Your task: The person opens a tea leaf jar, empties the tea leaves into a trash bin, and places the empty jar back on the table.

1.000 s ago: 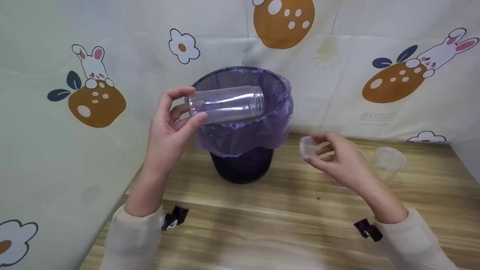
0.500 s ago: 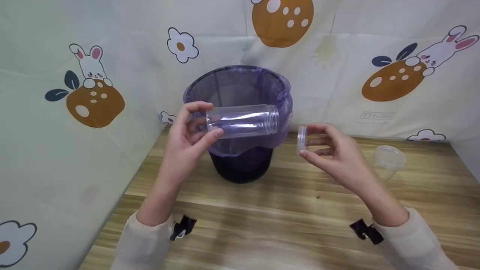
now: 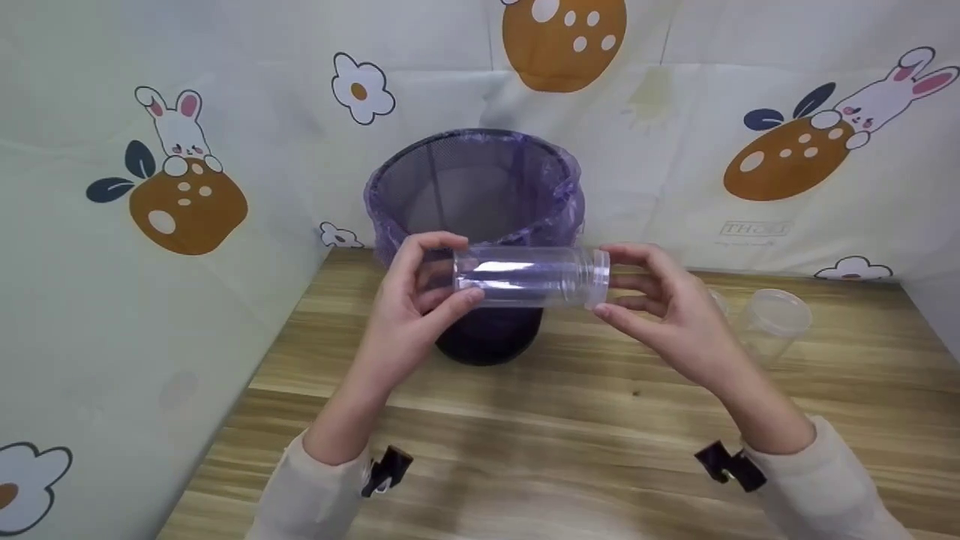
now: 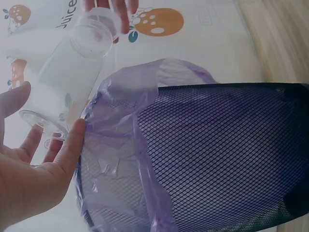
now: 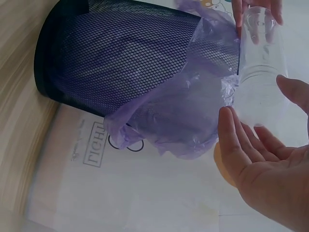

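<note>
My left hand (image 3: 409, 304) grips a clear plastic jar (image 3: 517, 277) round its base end. The jar lies sideways in the air in front of the bin, its threaded mouth pointing right. At that mouth my right hand (image 3: 671, 315) pinches a clear lid (image 3: 601, 277) by its rim, thumb below and fingers above. The lid sits against the jar's mouth; whether the threads are engaged I cannot tell. In the left wrist view the jar (image 4: 63, 72) appears tilted, with the lid (image 4: 104, 21) at its far end. The right wrist view shows the jar (image 5: 260, 53) beyond the right fingers.
A black mesh bin (image 3: 487, 341) with a purple bag (image 3: 574, 206) over its rim stands behind the jar. On the wooden table (image 3: 570, 435), a second clear jar (image 3: 776, 322) stands at right. Another clear item (image 3: 720, 301) is mostly hidden behind my right hand. Printed sheets cover the walls.
My left hand has brought the jar down and right from over the bin. The lid has turned upright, and jar mouth and lid now meet. The right hand has shifted little.
</note>
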Tool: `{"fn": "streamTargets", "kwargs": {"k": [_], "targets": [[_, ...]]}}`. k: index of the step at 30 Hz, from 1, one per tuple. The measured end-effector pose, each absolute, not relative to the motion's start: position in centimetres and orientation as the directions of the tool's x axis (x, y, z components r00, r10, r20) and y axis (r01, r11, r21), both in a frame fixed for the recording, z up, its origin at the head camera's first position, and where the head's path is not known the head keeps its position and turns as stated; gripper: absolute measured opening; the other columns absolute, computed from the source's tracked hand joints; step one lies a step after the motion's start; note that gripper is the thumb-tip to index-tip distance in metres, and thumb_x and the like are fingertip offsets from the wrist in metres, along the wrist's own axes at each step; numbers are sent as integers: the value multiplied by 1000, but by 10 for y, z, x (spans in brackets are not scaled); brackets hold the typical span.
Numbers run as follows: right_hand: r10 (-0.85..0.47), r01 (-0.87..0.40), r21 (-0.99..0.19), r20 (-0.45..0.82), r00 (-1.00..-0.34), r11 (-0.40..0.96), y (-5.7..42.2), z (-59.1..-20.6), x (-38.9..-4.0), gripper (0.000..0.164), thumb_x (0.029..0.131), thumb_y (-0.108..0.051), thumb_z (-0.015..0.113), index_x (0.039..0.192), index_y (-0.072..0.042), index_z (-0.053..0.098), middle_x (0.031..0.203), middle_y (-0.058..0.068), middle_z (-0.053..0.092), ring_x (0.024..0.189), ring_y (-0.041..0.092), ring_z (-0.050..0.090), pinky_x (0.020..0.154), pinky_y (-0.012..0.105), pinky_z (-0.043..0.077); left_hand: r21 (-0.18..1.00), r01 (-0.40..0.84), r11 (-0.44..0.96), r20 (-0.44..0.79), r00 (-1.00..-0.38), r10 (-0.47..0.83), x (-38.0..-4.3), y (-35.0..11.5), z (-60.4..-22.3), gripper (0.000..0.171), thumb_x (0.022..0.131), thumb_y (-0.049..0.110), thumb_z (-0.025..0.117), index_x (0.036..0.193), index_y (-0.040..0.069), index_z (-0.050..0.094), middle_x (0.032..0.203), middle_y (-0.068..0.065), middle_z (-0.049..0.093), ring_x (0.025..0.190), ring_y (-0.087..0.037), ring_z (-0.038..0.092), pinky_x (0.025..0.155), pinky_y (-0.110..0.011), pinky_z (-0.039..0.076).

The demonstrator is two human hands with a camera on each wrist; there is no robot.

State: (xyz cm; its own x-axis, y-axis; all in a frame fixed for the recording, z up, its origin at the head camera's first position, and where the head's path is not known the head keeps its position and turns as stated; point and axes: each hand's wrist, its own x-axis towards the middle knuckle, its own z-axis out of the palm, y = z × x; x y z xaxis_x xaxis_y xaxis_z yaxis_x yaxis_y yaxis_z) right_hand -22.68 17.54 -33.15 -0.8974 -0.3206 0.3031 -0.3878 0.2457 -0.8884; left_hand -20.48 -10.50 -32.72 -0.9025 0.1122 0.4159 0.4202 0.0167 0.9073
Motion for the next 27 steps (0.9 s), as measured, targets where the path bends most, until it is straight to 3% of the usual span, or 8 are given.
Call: {"fn": "streamTargets", "kwargs": {"k": [14, 21, 27], "targets": [[-394, -422, -894, 338, -855, 149, 181, -340, -224, 59, 85, 7, 72, 139, 4, 46, 139, 10, 55, 118, 12, 64, 92, 27, 58, 913, 408, 9, 402, -903, 148, -202, -96, -339, 46, 88, -3, 70, 129, -1, 49, 135, -13, 56, 116, -19, 63, 95, -32, 57], [-432, -479, -862, 373, -822, 167, 187, -347, -223, 56, 84, 7, 73, 136, -1, 53, 133, 14, 59, 111, 12, 67, 92, 24, 58, 924, 383, -8, 378, -909, 178, -201, -94, -346, 44, 90, -1, 69, 129, 0, 49, 134, -13, 59, 114, -18, 64, 90, -32, 59], [-513, -447, -891, 348, -785, 79, 194, -357, -224, 44, 92, 5, 64, 134, 7, 51, 124, 0, 65, 106, 11, 69, 88, 25, 59, 908, 414, -71, 419, -879, 230, -200, -93, -357, 48, 87, -3, 71, 129, -3, 48, 138, -16, 55, 121, -19, 60, 97, -34, 57]]}}
